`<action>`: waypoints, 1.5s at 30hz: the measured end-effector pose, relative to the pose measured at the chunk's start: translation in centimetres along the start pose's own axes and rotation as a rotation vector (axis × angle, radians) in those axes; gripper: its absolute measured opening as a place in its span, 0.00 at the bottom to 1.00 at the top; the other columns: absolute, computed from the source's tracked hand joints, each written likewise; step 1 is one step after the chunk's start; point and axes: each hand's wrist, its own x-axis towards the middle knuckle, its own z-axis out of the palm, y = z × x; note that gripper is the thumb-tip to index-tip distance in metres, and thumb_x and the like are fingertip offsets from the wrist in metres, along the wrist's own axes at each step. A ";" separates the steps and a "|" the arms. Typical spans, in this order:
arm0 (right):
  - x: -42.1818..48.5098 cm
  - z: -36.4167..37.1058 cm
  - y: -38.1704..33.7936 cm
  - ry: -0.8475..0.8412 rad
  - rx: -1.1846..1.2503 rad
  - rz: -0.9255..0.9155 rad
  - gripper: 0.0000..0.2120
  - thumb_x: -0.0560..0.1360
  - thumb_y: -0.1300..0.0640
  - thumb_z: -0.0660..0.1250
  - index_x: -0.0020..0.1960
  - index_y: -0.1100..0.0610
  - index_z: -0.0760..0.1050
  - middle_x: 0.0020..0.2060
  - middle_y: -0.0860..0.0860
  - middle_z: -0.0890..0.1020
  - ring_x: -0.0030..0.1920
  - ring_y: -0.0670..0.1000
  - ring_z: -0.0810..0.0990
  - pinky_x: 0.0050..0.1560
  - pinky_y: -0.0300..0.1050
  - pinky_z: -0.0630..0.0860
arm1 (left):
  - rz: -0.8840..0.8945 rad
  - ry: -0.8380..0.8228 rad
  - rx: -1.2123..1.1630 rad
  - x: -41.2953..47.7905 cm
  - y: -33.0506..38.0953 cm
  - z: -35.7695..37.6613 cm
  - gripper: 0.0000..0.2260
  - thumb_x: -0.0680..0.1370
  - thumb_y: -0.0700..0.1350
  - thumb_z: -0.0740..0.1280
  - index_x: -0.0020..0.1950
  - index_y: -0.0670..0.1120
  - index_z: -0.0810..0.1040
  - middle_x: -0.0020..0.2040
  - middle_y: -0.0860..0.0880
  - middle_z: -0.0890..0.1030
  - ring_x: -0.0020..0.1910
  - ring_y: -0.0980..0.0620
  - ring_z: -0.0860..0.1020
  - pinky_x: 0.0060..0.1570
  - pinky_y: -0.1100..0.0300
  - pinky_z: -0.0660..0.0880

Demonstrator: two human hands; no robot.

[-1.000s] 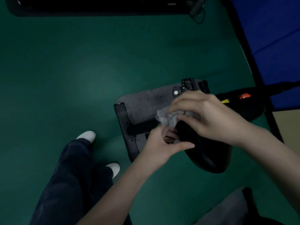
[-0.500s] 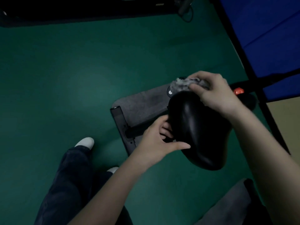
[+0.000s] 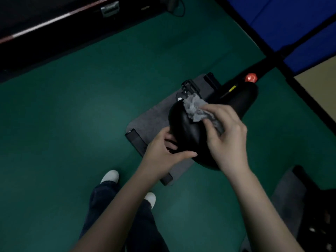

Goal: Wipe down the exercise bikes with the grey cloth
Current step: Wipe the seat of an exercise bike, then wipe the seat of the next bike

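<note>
A black exercise bike saddle fills the middle of the view, its narrow end pointing away from me. My right hand grips a crumpled grey cloth and holds it against the saddle's upper right side. My left hand grips the saddle's left edge, thumb on top and fingers curled underneath. The bike's black frame with a red knob runs away to the upper right.
The bike stands on a grey mat with a black base bar on green floor. My legs and white shoes are at lower left. A second mat and dark bike parts lie at lower right. Blue wall pads rise behind.
My right hand has drawn the cloth back from the saddle's far tip toward me along its right side. My left hand has kept its hold on the left edge.
</note>
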 end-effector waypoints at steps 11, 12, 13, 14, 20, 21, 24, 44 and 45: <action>-7.2 -3.7 -0.9 0.294 0.110 0.473 0.10 0.74 0.68 0.67 0.54 0.60 0.80 0.48 0.53 0.81 0.48 0.39 0.76 0.51 0.25 0.69 | -0.039 -0.121 0.329 0.6 0.8 -3.0 0.35 0.63 0.53 0.79 0.67 0.50 0.71 0.43 0.55 0.78 0.41 0.57 0.77 0.43 0.64 0.74; -7.9 -4.0 -1.1 0.315 0.157 0.557 0.10 0.75 0.67 0.67 0.54 0.58 0.80 0.48 0.53 0.82 0.47 0.42 0.77 0.51 0.31 0.72 | -0.044 -0.134 0.347 0.5 0.9 -3.5 0.34 0.64 0.50 0.79 0.68 0.50 0.70 0.44 0.54 0.78 0.40 0.57 0.77 0.41 0.66 0.73; -8.9 -4.5 -1.3 0.342 0.209 0.644 0.09 0.75 0.65 0.67 0.54 0.57 0.80 0.48 0.53 0.82 0.47 0.46 0.79 0.51 0.40 0.75 | -0.045 -0.158 0.374 0.3 1.1 -3.8 0.34 0.65 0.48 0.78 0.68 0.49 0.70 0.45 0.53 0.78 0.40 0.58 0.76 0.39 0.68 0.72; -9.9 -4.9 -1.5 0.365 0.257 0.723 0.09 0.75 0.64 0.67 0.53 0.55 0.80 0.47 0.52 0.82 0.45 0.49 0.79 0.49 0.45 0.76 | -0.043 -0.181 0.404 0.1 1.4 -4.1 0.33 0.66 0.47 0.78 0.68 0.48 0.70 0.46 0.52 0.78 0.41 0.58 0.76 0.38 0.68 0.71; -16.3 -6.9 -4.9 0.645 0.429 1.021 0.09 0.76 0.63 0.66 0.47 0.49 0.79 0.26 0.46 0.77 0.21 0.44 0.70 0.21 0.36 0.66 | 0.078 -0.374 0.694 -0.6 3.9 -5.2 0.29 0.68 0.48 0.77 0.66 0.46 0.73 0.48 0.50 0.78 0.45 0.52 0.78 0.45 0.60 0.73; -17.2 -7.1 -5.7 0.686 0.444 1.048 0.10 0.76 0.63 0.66 0.47 0.48 0.79 0.26 0.46 0.77 0.20 0.45 0.68 0.21 0.36 0.65 | 0.108 -0.415 0.746 -0.6 4.4 -5.0 0.28 0.68 0.48 0.77 0.65 0.45 0.73 0.48 0.50 0.78 0.45 0.52 0.78 0.46 0.60 0.74; -19.7 -7.7 -7.7 0.776 0.432 1.101 0.12 0.76 0.63 0.66 0.44 0.45 0.78 0.27 0.46 0.77 0.20 0.45 0.68 0.20 0.36 0.65 | 0.212 -0.554 0.900 -1.1 5.4 -3.9 0.26 0.69 0.50 0.76 0.65 0.45 0.74 0.53 0.48 0.78 0.48 0.52 0.77 0.49 0.62 0.72; -41.5 -15.1 -12.1 1.275 0.311 1.319 0.07 0.76 0.62 0.66 0.48 0.52 0.78 0.29 0.49 0.77 0.19 0.42 0.69 0.20 0.34 0.67 | 0.844 -1.047 1.495 -17.5 5.8 13.2 0.30 0.77 0.62 0.60 0.75 0.49 0.61 0.71 0.49 0.67 0.71 0.47 0.63 0.68 0.50 0.59; -43.2 -15.8 -12.3 1.297 0.296 1.326 0.07 0.76 0.63 0.66 0.48 0.52 0.78 0.30 0.48 0.77 0.20 0.41 0.71 0.20 0.33 0.68 | 0.870 -1.062 1.511 -19.2 5.2 14.3 0.30 0.77 0.63 0.59 0.75 0.49 0.61 0.71 0.48 0.67 0.71 0.47 0.63 0.68 0.50 0.59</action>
